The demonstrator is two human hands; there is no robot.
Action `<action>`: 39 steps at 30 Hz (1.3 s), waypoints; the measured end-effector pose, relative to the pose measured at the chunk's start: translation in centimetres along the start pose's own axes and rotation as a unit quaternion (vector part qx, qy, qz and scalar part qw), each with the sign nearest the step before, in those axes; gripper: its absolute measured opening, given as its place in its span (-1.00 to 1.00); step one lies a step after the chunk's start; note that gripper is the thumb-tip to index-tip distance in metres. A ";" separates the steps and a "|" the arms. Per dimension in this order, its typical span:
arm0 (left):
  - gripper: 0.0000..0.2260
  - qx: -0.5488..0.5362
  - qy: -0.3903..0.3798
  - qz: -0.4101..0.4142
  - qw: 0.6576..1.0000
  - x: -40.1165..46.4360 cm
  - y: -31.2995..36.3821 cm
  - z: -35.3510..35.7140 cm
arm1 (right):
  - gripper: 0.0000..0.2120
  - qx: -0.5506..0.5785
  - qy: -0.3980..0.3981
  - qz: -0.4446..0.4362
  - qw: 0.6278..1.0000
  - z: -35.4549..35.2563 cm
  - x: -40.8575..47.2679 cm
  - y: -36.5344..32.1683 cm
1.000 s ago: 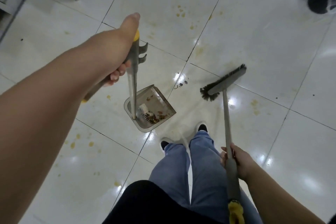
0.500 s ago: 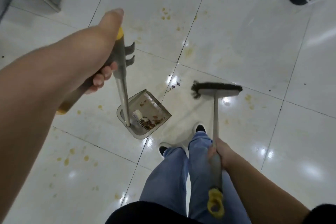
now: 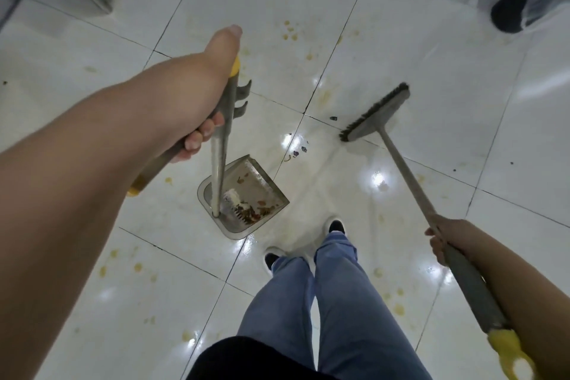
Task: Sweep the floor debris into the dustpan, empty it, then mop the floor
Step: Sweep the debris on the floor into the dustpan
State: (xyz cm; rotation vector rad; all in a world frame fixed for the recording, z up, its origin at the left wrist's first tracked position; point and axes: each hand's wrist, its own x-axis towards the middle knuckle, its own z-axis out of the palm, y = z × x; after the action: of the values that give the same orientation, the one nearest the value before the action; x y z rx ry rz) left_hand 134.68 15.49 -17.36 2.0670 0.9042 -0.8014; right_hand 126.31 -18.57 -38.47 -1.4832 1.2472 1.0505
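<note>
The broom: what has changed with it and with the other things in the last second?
The broom head swung out, away from the feet and to the right, past the dark scraps by the tile joint; it now lies beyond them, slanted. The right hand moved right with the handle. Unchanged: the left hand grips the dustpan handle, the right grips the broom, the pan holds its debris, and yellow stains remain on the floor.

You stand on a shiny white tile floor (image 3: 416, 49) with thin dark lines between the tiles. Yellow-brown spots (image 3: 290, 32) dot it in many places. A grey dustpan (image 3: 246, 182) sits on the floor just in front of your shoes (image 3: 335, 225), with crumbs and a white scrap inside. A few small dark bits (image 3: 300, 151) lie near its open edge. The broom head (image 3: 374, 112) touches the floor beside them.
</note>
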 end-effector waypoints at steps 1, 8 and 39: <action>-0.36 0.005 -0.003 0.001 1.000 -0.1 0.2 0.1 | -0.73 -0.049 0.037 -0.030 0.998 -0.1 0.1 -0.9; -0.37 -0.004 -0.001 -0.017 1.000 -0.7 1.4 0.7 | -0.91 -0.089 -0.017 -0.118 0.989 3.5 2.5 -10.0; -0.35 -0.026 0.058 -0.046 0.997 -2.4 -9.3 -5.7 | -0.80 -0.226 -0.125 0.017 0.966 5.2 -9.6 -3.8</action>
State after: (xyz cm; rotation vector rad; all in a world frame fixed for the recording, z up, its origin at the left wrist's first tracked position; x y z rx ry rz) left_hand 127.33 23.79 -15.90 2.0555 1.0797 -0.7040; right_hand 128.54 -11.07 -29.95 -1.6015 0.8920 1.5674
